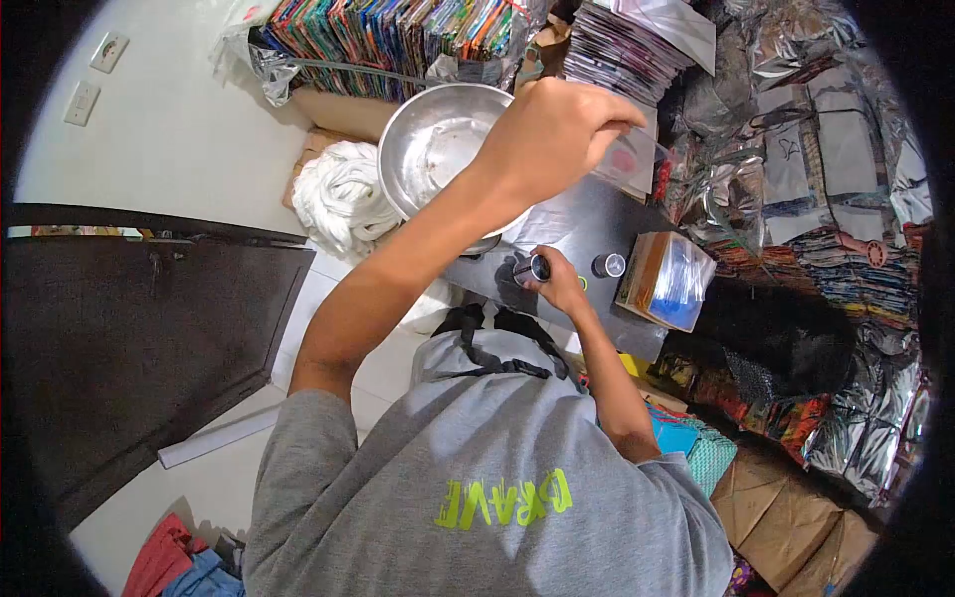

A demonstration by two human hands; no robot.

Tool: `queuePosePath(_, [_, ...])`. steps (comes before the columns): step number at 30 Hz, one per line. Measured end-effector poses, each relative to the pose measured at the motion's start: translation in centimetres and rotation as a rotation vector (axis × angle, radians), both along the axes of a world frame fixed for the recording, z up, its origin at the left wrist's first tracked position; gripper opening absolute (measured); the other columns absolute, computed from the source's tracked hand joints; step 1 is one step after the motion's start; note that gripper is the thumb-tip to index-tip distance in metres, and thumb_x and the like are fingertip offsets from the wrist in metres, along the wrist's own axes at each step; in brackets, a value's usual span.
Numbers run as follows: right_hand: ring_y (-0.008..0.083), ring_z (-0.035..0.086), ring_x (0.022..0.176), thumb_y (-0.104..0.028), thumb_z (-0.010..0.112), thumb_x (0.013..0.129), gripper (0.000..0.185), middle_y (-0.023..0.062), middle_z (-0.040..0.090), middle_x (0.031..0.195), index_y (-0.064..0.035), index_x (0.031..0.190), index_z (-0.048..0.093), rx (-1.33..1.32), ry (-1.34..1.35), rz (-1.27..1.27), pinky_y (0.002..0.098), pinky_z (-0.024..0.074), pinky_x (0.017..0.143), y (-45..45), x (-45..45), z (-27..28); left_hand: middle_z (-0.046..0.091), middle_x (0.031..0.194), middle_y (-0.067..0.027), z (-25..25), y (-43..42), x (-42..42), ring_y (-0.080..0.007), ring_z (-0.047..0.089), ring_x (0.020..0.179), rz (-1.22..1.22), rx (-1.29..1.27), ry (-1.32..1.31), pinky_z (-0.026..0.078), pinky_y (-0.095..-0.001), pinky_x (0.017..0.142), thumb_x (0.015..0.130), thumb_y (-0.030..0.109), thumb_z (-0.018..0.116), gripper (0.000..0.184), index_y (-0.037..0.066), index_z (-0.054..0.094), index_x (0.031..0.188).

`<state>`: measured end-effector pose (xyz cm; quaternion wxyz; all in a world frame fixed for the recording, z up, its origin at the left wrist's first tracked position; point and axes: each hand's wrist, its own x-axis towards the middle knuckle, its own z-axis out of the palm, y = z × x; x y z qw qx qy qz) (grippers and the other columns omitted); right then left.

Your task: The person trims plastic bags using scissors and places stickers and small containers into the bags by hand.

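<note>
My left hand point(557, 134) is raised high over the grey table point(622, 224), near the large metal bowl point(393, 164). Its fingers are pinched together; what they hold, if anything, cannot be made out. Lower down, the fingers of my right hand point(564, 283) wrap round a small dark cup point(538, 268) at the table's near side. A second small cup point(609, 265) stands to the right of that hand, apart from it. Beyond it sits a block-like stack with a blue and clear front point(676, 279).
Rows of colourful folded packets point(398, 45) and a paper stack point(627, 55) line the back. A white bundle point(343, 194) lies left of the bowl. Wrapped bundles point(816, 159) fill the right side. Brown cardboard point(796, 507) lies at the lower right. A dark door point(139, 348) is at left.
</note>
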<state>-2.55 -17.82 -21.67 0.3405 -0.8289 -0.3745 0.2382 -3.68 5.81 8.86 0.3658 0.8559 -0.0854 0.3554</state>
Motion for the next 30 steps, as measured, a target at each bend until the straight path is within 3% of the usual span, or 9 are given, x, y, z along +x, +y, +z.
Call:
queuePosePath(14, [0.0369, 0.064, 0.114, -0.010, 0.089, 0.066, 0.064, 0.0184, 0.064, 0.124, -0.0040, 0.123, 0.060, -0.014, 0.038, -0.050, 0.0422, 0.0513, 0.100, 1.8, 0.7, 4.3, 0.077, 0.096, -0.0117, 4.7, 0.7, 0.3, -0.0266, 0.075, 0.086, -0.048, 0.015, -0.180, 0.060, -0.0350, 0.076, 0.084, 0.005, 0.073, 0.017, 0.006, 0.078, 0.100])
queuePosePath(22, [0.0376, 0.055, 0.129, -0.007, 0.088, 0.066, 0.068, 0.0172, 0.055, 0.142, -0.0052, 0.127, 0.058, 0.060, -0.056, -0.040, 0.0420, 0.0488, 0.107, 1.0, 0.2, 3.1, 0.077, 0.087, -0.0104, 7.4, -0.9, 1.8, -0.0204, 0.076, 0.074, -0.043, 0.006, -0.247, 0.058, -0.0304, 0.066, 0.084, 0.009, 0.076, 0.017, 0.011, 0.081, 0.100])
queuePosePath(23, [0.0361, 0.059, 0.125, -0.008, 0.088, 0.066, 0.068, 0.0175, 0.051, 0.147, -0.0048, 0.127, 0.058, 0.068, -0.073, -0.024, 0.0420, 0.0514, 0.103, 0.7, 0.2, 2.9, 0.076, 0.086, -0.0109, 7.6, -1.2, 2.0, -0.0252, 0.074, 0.075, -0.058, -0.002, -0.237, 0.059, -0.0348, 0.068, 0.083, 0.012, 0.074, 0.015, 0.013, 0.081, 0.097])
queuePosePath(24, [0.0381, 0.055, 0.130, -0.009, 0.089, 0.066, 0.069, 0.0173, 0.047, 0.150, -0.0052, 0.128, 0.058, 0.044, -0.018, -0.031, 0.0435, 0.0488, 0.107, 0.4, 0.1, 2.7, 0.075, 0.084, -0.0114, 7.5, -1.6, 2.4, -0.0300, 0.073, 0.075, -0.076, -0.012, -0.227, 0.060, -0.0392, 0.071, 0.083, 0.015, 0.072, 0.015, 0.014, 0.080, 0.095])
queuePosePath(25, [0.0400, 0.051, 0.135, -0.010, 0.089, 0.066, 0.071, 0.0171, 0.044, 0.154, -0.0056, 0.129, 0.058, 0.018, 0.038, -0.039, 0.0449, 0.0463, 0.110, 0.0, 0.1, 2.5, 0.077, 0.087, -0.0099, 8.0, -1.9, 2.5, -0.0248, 0.075, 0.076, -0.045, 0.072, -0.312, 0.060, -0.0346, 0.071, 0.086, 0.015, 0.073, 0.015, 0.012, 0.081, 0.099])
queuePosePath(26, [0.0403, 0.050, 0.135, -0.011, 0.089, 0.066, 0.071, 0.0183, 0.041, 0.157, -0.0055, 0.129, 0.058, -0.004, 0.050, -0.070, 0.0449, 0.0467, 0.110, -0.4, 0.1, 2.1, 0.077, 0.092, -0.0128, 8.4, -2.5, 2.0, -0.0257, 0.076, 0.079, -0.017, 0.122, -0.304, 0.059, -0.0341, 0.073, 0.086, 0.010, 0.073, 0.017, 0.007, 0.079, 0.101])
queuePosePath(27, [0.0373, 0.058, 0.125, -0.010, 0.089, 0.066, 0.070, 0.0188, 0.039, 0.158, -0.0052, 0.129, 0.058, -0.005, 0.000, -0.099, 0.0434, 0.0506, 0.104, -0.8, 0.0, 2.0, 0.077, 0.097, -0.0157, 9.8, -3.1, 1.0, -0.0266, 0.076, 0.083, 0.010, 0.175, -0.298, 0.059, -0.0337, 0.075, 0.085, 0.005, 0.073, 0.019, 0.002, 0.077, 0.103])
queuePosePath(28, [0.0343, 0.065, 0.114, -0.008, 0.088, 0.067, 0.068, 0.0194, 0.036, 0.159, -0.0050, 0.128, 0.058, -0.005, -0.051, -0.127, 0.0420, 0.0545, 0.097, -1.3, -0.1, 1.8, 0.077, 0.094, -0.0156, 9.2, -3.2, 2.3, -0.0229, 0.076, 0.080, -0.080, 0.010, -0.290, 0.059, -0.0329, 0.071, 0.086, 0.001, 0.070, 0.019, 0.001, 0.077, 0.104])
queuePosePath(30, [0.0386, 0.065, 0.111, -0.011, 0.088, 0.069, 0.068, 0.0209, 0.043, 0.148, -0.0061, 0.130, 0.058, -0.078, -0.021, -0.204, 0.0442, 0.0543, 0.097, -2.1, -0.3, 1.4, 0.077, 0.092, -0.0156, 9.2, -3.7, 3.2, -0.0215, 0.076, 0.080, -0.149, -0.171, -0.122, 0.059, -0.0326, 0.070, 0.085, -0.002, 0.068, 0.020, 0.000, 0.077, 0.103])
